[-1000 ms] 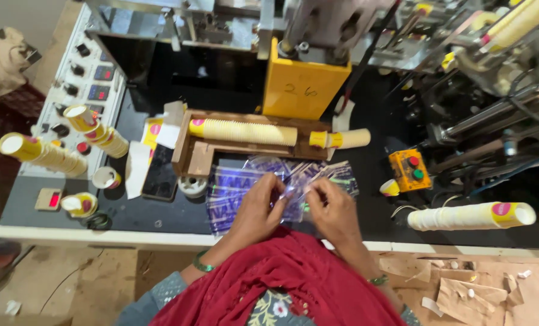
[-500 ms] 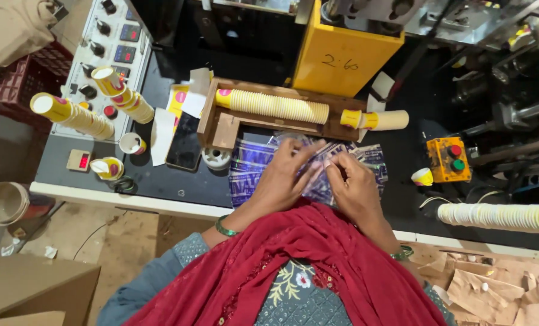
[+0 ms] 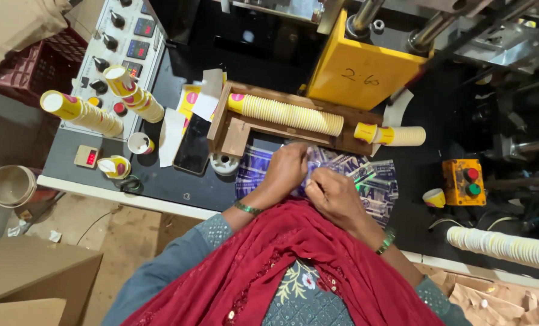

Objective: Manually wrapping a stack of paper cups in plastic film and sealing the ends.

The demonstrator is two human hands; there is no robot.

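My left hand (image 3: 286,172) and my right hand (image 3: 332,192) meet over a pile of clear plastic bags with purple print (image 3: 375,181) on the black machine table (image 3: 160,184). Both hands pinch the plastic where they touch; the fingertips are partly hidden by each other. Just beyond them a long stack of yellow paper cups (image 3: 287,113) lies on its side in a wooden tray (image 3: 236,136). A shorter cup stack (image 3: 390,134) lies to the tray's right.
A grey control panel (image 3: 127,45) with knobs and two leaning cup stacks (image 3: 82,113) is at the left. A yellow machine housing (image 3: 360,72) stands behind. An orange button box (image 3: 465,181) and another cup stack (image 3: 505,246) are at the right. A black phone (image 3: 192,148) lies by the tray.
The view has shifted closer and to the right. My hands have stayed together on the plastic bags, working the same spot with small finger movements.
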